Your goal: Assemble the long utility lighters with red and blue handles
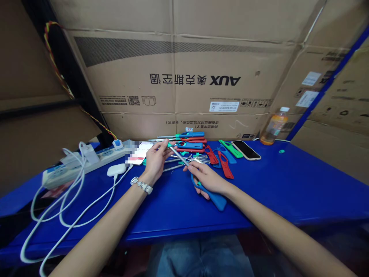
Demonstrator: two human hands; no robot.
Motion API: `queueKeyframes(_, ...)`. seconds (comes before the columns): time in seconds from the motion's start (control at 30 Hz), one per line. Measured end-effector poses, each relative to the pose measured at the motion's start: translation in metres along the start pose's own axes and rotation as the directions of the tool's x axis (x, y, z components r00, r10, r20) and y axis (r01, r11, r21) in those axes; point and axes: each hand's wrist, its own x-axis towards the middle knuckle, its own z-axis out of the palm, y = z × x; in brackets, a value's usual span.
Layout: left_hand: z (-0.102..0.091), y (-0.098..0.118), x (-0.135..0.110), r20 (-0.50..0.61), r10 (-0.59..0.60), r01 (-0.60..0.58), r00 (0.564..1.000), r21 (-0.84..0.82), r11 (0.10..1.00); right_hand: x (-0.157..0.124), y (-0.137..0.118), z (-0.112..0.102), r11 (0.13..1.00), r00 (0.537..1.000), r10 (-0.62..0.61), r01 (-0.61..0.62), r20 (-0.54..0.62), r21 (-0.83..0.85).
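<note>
My left hand (pixel 155 159), with a metal watch at the wrist, pinches the far end of a thin metal rod (pixel 179 156) above the blue table (pixel 288 184). My right hand (pixel 206 179) is closed around a blue plastic handle (pixel 215 198) into which the rod's near end runs. Just beyond both hands lies a heap of red, blue and green handles (pixel 198 148) mixed with several loose metal rods.
A black phone (pixel 246 149) and an orange drink bottle (pixel 273 127) stand at the back right. A white power strip (pixel 86 161), a white charger (pixel 117 169) and looping white cables (pixel 72 207) fill the left. Cardboard boxes (pixel 184 69) wall the back.
</note>
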Motion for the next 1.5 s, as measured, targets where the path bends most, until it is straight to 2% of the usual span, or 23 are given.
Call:
queueKeyframes(0.13, -0.003, 0.003, 0.001, 0.077, 0.026, -0.028, 0.997, 0.024, 0.999, 0.003, 0.001, -0.001, 1.000, 1.000, -0.023, 0.023, -0.009, 0.016)
queueKeyframes(0.3, -0.006, 0.000, 0.003, 0.144, -0.060, 0.055, 0.988, 0.036, 0.998, 0.006, 0.002, -0.003, 0.991, 0.998, -0.062, 0.058, 0.025, 0.121)
queueKeyframes(0.4, -0.007, -0.003, 0.004, 0.148, -0.083, 0.080, 0.985, 0.028, 0.996, 0.005, 0.003, -0.003, 0.991, 0.997, -0.073, 0.071, 0.010, 0.112)
queueKeyframes(0.53, -0.003, -0.008, -0.001, 0.166, -0.135, 0.127, 0.977, 0.058, 0.990, 0.005, -0.001, 0.000, 0.995, 0.992, -0.101, 0.100, -0.072, -0.021)
queueKeyframes(0.6, 0.004, -0.014, -0.007, 0.214, -0.185, 0.168, 0.959, 0.096, 0.981, 0.006, -0.003, 0.004, 0.989, 0.978, -0.127, 0.111, -0.168, -0.101)
queueKeyframes(0.63, 0.008, -0.017, -0.010, 0.274, -0.228, 0.198, 0.934, 0.134, 0.971, 0.008, -0.004, 0.005, 0.984, 0.966, -0.143, 0.116, -0.217, -0.133)
queueKeyframes(0.7, 0.014, -0.023, -0.016, 0.339, -0.221, 0.177, 0.915, 0.155, 0.972, 0.011, -0.005, 0.007, 0.979, 0.942, -0.163, 0.118, -0.294, -0.167)
queueKeyframes(0.8, 0.015, -0.025, -0.018, 0.393, -0.193, 0.126, 0.899, 0.189, 0.974, 0.013, -0.004, 0.006, 0.979, 0.931, -0.162, 0.111, -0.327, -0.169)
queueKeyframes(0.93, 0.006, -0.019, -0.016, 0.463, -0.215, 0.129, 0.860, 0.210, 0.969, 0.007, -0.004, 0.002, 0.987, 0.951, -0.131, 0.098, -0.280, -0.130)
queueKeyframes(1.03, 0.004, -0.015, -0.016, 0.460, -0.182, 0.068, 0.869, 0.253, 0.965, 0.000, -0.008, 0.001, 0.986, 0.967, -0.129, 0.102, -0.219, -0.129)
queueKeyframes(1.1, 0.005, -0.015, -0.018, 0.451, -0.157, 0.006, 0.879, 0.319, 0.948, -0.003, -0.011, 0.001, 0.976, 0.965, -0.176, 0.146, -0.194, -0.159)
queueKeyframes(1.27, 0.009, -0.018, -0.020, 0.453, -0.110, -0.080, 0.885, 0.381, 0.921, -0.001, -0.011, 0.007, 0.943, 0.927, -0.303, 0.260, -0.219, -0.207)
queueKeyframes(1.4, 0.011, -0.016, -0.022, 0.485, -0.147, -0.067, 0.862, 0.396, 0.916, 0.003, -0.006, 0.013, 0.926, 0.907, -0.331, 0.260, -0.260, -0.272)
queueKeyframes(1.5, 0.012, -0.012, -0.025, 0.527, -0.152, -0.085, 0.836, 0.399, 0.913, 0.005, -0.007, 0.015, 0.907, 0.858, -0.357, 0.223, -0.370, -0.357)
